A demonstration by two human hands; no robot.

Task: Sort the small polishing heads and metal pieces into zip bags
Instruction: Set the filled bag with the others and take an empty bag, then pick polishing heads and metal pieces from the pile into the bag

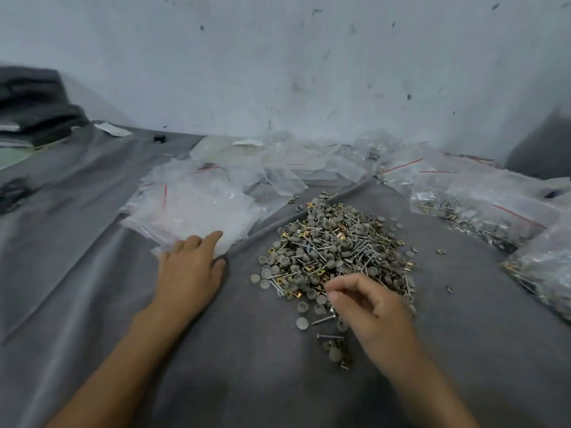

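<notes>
Leftmost, the left hand [191,267] presses flat, fingers straight, on empty zip bags [197,208] mid-cloth [92,211]. The parts pile [336,242] lies just right. The right hand [370,307] pinches at its near edge, catch unclear; it should lift one kind per pinch.

Light is soft, cool and rather dim, with a bluish cast over the wall [278,57] and the grey cloth [92,242]. No hard shadows, just a faint dark smudge under the left hand [188,267] and beneath the right hand [370,307]. There's a pale sheen on the empty zip bags [197,208] and small glints on the filled bags [482,208] by the right edge. The pile of heads and metal pieces [333,251] reads fairly sharp at centre, though the right hand's fingers are smeared. A wide-angle bend curves the wall's foot, and the dark stack [34,103] at far left is blurred.
</notes>
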